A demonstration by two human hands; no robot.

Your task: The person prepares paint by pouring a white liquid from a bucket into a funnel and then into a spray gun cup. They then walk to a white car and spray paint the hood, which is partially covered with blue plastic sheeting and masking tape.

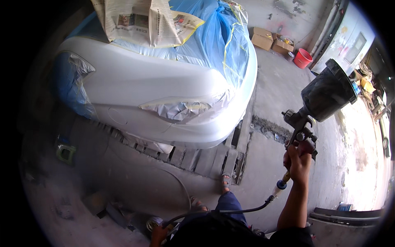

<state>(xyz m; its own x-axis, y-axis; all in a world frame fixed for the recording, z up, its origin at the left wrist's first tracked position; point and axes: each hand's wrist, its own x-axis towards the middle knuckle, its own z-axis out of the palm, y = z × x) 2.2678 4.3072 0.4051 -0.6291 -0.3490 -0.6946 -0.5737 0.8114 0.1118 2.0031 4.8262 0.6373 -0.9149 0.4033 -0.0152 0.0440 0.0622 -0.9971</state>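
My right hand [299, 166] is wrapped round the grip of a paint spray gun [329, 91], raised at the right with its dark cup on top. An air hose [242, 211] runs from the gun's handle across my body to the lower middle. There my left hand [158, 234] is closed round the hose, partly cut off by the lower edge. In front of me, apart from the gun, stands a white car front end [135, 80]. Silvery masking film covers its headlight [181, 110], and blue plastic sheeting [205, 31] and newspaper [152, 26] cover the part behind.
A slatted floor grate [197, 158] lies under the car, beside my feet. Cardboard boxes [262, 38] and a red bucket [303, 58] stand by the far wall. A paint-marked door [349, 39] is at the far right. The hose [179, 181] also trails over the floor.
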